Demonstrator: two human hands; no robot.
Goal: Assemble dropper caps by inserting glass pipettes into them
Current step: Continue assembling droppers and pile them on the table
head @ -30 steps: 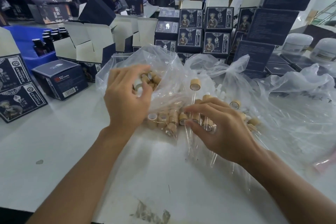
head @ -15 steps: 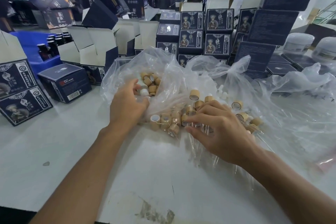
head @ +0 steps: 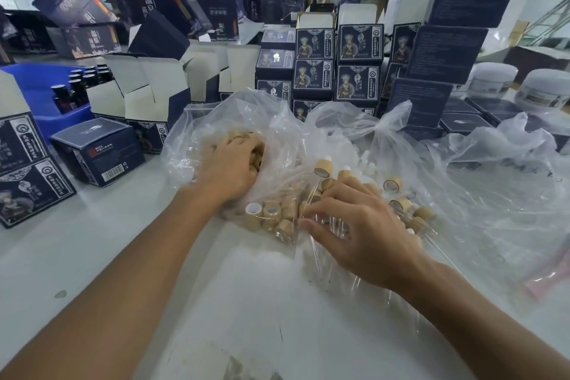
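White tabletop [head: 92, 256] is hemmed by stacked boxes [head: 336, 65]; left hand [head: 229, 168] is buried in the cap bag [head: 216, 120], grasp indeterminate; right hand [head: 357, 231], fingers curled, is pressed on glass pipettes [head: 320, 259].

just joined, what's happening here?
A person is putting dropper caps together at a white table. The left hand is reaching into a clear plastic bag of tan caps; whether it has gripped one is hidden. The right hand rests with curled fingers on the glass pipettes lying in plastic. A few assembled droppers lie just beyond it. Nothing is being inserted at this moment.
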